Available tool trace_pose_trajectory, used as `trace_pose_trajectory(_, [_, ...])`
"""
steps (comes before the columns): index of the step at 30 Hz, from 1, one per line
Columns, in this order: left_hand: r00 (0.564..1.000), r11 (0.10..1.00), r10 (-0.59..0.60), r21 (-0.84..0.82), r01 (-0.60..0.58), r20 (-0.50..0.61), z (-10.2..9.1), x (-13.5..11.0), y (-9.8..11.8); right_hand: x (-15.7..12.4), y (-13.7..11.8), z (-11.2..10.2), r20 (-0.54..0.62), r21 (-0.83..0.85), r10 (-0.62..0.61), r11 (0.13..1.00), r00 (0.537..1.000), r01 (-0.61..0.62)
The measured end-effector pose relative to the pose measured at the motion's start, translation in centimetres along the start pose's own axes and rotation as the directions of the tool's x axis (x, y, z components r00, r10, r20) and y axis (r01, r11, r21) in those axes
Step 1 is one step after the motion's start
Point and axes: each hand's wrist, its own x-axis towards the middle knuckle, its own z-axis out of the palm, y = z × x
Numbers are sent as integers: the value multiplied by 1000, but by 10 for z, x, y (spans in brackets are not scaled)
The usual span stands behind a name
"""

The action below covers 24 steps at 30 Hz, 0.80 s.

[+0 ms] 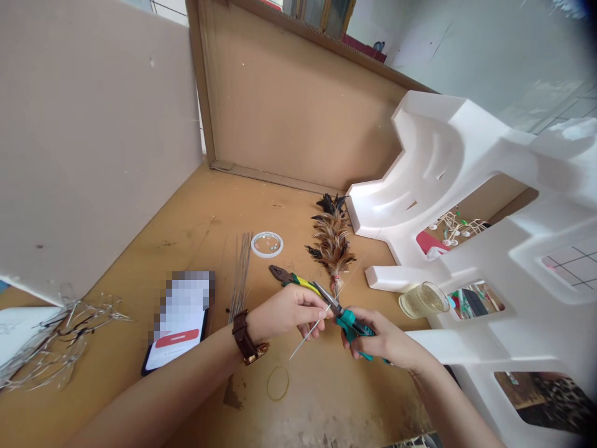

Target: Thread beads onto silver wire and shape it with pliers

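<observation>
My left hand [285,311], with a brown watch on its wrist, pinches a thin metal wire [305,338] that slants down to the left. My right hand [379,339] is closed round teal-handled pliers [347,318], whose jaws meet the wire's upper end by my left fingertips. Just behind the hands lie green-and-yellow pliers [293,280] and a bunch of brown and black feathers [332,239] on the brown table [196,230].
A bundle of straight wires [240,274], a round clear lid [267,244], a phone [180,320], a rubber band [278,382] and tangled wire [51,339] lie on the table. A small cup [423,300] stands by white foam packing [466,205]. Cardboard walls [298,106] close the back.
</observation>
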Motion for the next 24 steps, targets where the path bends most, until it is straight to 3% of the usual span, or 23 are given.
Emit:
trace_pose_trajectory(10, [1000, 999, 6, 52, -7, 8, -3, 2, 2, 0, 2, 6, -152, -362, -88, 932, 984, 28])
trace_pose_trajectory(24, [1000, 995, 18, 100, -20, 24, -9, 8, -7, 6, 11, 11, -215, -517, -95, 856, 972, -30])
